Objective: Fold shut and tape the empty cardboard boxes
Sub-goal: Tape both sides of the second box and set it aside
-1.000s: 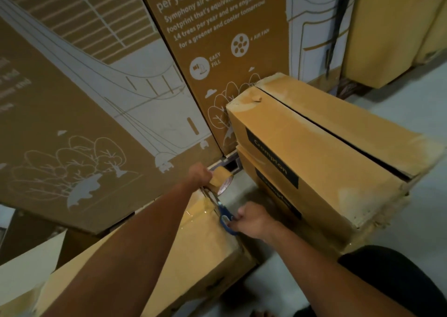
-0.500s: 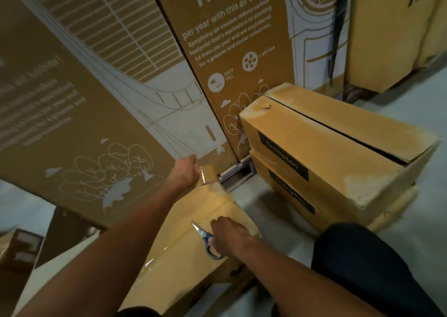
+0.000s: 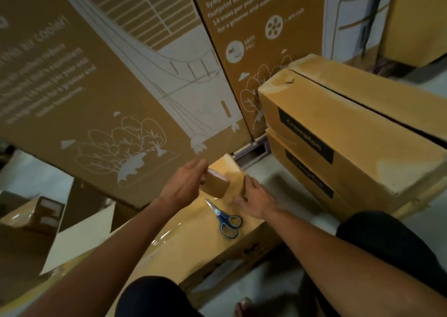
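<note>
The left hand (image 3: 185, 186) holds a tape roll (image 3: 215, 185) over a box (image 3: 193, 241). The right hand (image 3: 254, 201) rests open on the box, just beside blue scissors (image 3: 226, 220) lying on its taped top.

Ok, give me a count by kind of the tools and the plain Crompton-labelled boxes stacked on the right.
Tape roll: 1, held in the left hand
Scissors: 1, lying on the box being taped
Crompton boxes: 2, upper on lower
Total: 4

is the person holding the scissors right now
No, the scissors lie loose on the box, and the right hand beside them does not hold them.
</note>
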### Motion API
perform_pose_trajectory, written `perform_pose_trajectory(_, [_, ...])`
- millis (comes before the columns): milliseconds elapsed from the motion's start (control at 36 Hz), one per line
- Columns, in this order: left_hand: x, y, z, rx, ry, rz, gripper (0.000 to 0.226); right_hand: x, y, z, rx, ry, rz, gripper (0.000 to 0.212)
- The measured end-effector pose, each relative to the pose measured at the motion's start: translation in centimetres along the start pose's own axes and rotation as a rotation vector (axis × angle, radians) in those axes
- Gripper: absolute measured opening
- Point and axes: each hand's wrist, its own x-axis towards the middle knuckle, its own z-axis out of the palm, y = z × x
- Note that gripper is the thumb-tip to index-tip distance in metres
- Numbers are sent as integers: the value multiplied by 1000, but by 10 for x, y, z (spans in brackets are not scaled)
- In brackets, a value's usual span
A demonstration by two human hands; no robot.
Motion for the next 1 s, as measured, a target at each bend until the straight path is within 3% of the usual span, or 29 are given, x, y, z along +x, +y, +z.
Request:
perform_pose_trajectory(83, [1,-2,1,-18,24,-24,14,4,-1,-7,73,-11,24,65])
perform_pose_trajectory(167, [3,3,-4,-35,15,-15,15,3,-4,-14,41,-132,-17,82])
perform_pose_trajectory(194, [4,7,-8,-64,-2,-9,16,2,-7,-18,43,-133,-11,79])
perform_pose_trajectory(250, [7,15,-19,-115,-45,-8,38,-3,-15,-30,56,-23,-8,73])
perform_pose_trajectory(306, [12,23,-29,-122,-59,-2,44,-12,-27,-46,-2,62,-90,81])
perform_pose_trajectory(444, [18,45,-47,-142,-8,-23,30,-56,-43,-70,-36,23,-190,65])
perform_pose_trajectory(583, [11,66,-48,-198,-15,-51,4,-94,-35,-77,65,101,-181,77])
perform_pose_trajectory(722, [17,83,-29,-307,-41,-103,11,-104,-25,-98,95,18,-118,57])
perform_pose_trajectory(833, [33,84,-18,-533,-40,-214,25,-101,-28,-112,169,68,-75,59])
perform_pose_trajectory(1000, [67,94,-3,-646,-60,-370,21,-88,-23,-124,68,121,-19,62])
